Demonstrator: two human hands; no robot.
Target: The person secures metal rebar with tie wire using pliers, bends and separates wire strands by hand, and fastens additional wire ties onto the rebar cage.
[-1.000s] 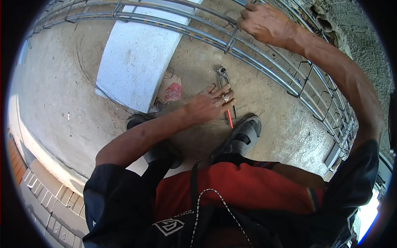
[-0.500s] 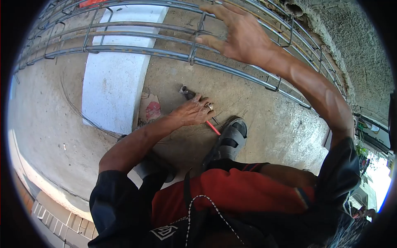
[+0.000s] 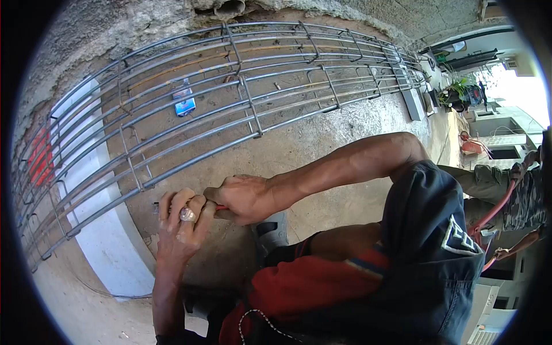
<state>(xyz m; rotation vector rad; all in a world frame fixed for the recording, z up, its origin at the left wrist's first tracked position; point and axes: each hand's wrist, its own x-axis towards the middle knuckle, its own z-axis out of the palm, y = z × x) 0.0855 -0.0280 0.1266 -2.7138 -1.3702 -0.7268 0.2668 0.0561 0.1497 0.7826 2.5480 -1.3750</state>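
Right beside the rebar cage (image 3: 240, 77), both hands are curled closed: left hand (image 3: 183, 223) and right hand (image 3: 244, 198) wrapped around red-handled pliers (image 3: 220, 207), mostly hidden, just some red peeking out between them.

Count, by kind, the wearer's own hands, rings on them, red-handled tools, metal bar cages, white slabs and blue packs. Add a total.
Wearer's hands: 2 (left hand, right hand)
Ring: 1
Red-handled tool: 1
Metal bar cage: 1
White slab: 1
Blue pack: 1
Total: 7
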